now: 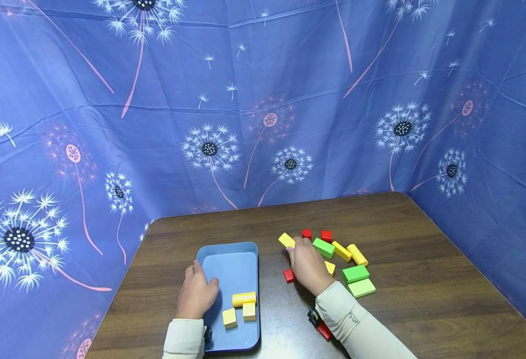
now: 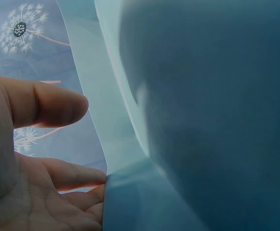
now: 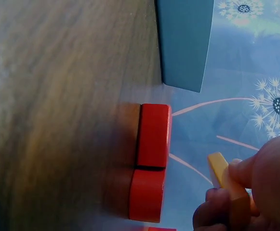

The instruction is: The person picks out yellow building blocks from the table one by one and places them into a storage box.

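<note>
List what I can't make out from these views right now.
Head: right end of the held yellow block, behind the right hand.
Head: right side of a red block, likewise.
Head: part of another yellow block, likewise.
Right wrist: lowest red piece, cut off by bottom edge.
Left wrist: detail on the tray, lost in shadow and blur.

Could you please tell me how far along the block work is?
Looks done: a yellow cylinder and two yellow cubes lie in the blue tray. In hand: the right grip holds a yellow block; the left grip touches the tray. Apparently remaining: a second yellow cylinder, other yellow pieces, plus green blocks and red pieces on the table, if those belong.
</note>
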Demonstrator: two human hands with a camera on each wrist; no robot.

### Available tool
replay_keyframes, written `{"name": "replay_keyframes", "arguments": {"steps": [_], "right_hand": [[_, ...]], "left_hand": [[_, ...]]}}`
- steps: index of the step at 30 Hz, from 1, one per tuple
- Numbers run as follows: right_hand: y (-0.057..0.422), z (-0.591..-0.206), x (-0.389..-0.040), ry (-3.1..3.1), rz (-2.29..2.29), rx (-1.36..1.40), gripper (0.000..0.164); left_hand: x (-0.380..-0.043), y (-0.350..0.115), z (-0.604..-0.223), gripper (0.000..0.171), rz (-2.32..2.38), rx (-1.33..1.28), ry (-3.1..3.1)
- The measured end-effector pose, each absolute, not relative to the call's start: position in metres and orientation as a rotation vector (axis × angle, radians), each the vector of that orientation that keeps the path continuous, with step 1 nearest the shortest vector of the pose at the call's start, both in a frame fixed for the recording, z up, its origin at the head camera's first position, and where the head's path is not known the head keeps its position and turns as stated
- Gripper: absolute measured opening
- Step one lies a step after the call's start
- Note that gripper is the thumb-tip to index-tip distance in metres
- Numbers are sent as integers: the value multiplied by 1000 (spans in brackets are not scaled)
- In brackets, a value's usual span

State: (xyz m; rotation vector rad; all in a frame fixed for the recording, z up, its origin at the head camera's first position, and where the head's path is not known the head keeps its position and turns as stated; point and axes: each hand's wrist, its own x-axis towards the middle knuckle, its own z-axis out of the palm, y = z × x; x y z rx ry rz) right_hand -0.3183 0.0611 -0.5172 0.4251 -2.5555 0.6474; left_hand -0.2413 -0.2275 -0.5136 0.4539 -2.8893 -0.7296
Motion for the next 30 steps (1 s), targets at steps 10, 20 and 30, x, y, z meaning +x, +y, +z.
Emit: {"name": "replay_keyframes", "arguments": {"steps": [10,20,30], "right_hand": [[56,-510,-314,-2580,763,452,33],[53,-504,-310,-2578,755,496,35],[54,-502,-308,-2583,741,513,36]], "left_hand": [[-241,-228,-515,80,-725,447,-2881],[-241,-228,-514,80,-740,446,-2878],[-241,-228,-514,80,-732,447,-2883]]}}
